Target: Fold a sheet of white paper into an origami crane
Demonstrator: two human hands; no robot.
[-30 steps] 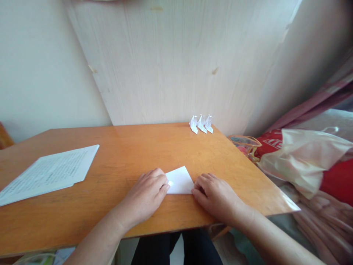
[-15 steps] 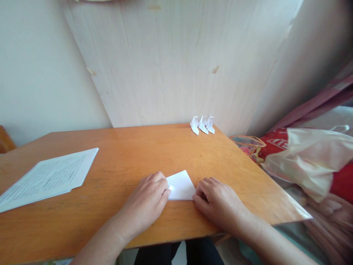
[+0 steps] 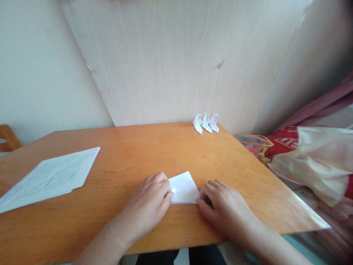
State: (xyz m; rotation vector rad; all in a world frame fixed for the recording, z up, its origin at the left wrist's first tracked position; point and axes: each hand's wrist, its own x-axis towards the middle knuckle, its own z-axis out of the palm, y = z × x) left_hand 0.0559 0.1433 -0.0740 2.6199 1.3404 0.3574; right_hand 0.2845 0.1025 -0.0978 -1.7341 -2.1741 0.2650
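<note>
A folded piece of white paper (image 3: 184, 187) lies on the wooden table near its front edge, between my two hands. My left hand (image 3: 154, 193) is closed on the paper's left side, with a small white flap showing by the thumb. At the right corner, my right hand (image 3: 219, 200) pinches the paper between thumb and curled fingers. The fingertips of both hands are partly hidden, as are the paper's ends beneath them.
Three folded white paper figures (image 3: 206, 123) stand in a row at the table's (image 3: 132, 147) far right corner. A stack of printed sheets (image 3: 55, 176) lies at the left. Beyond the right edge are a clear orange-rimmed bag (image 3: 255, 143) and a cream plastic bag (image 3: 322, 158).
The view has shifted slightly, so the table and figures sit a little differently in it. Both hands stay on the paper, and the small flap by my left thumb shows a bit more.
</note>
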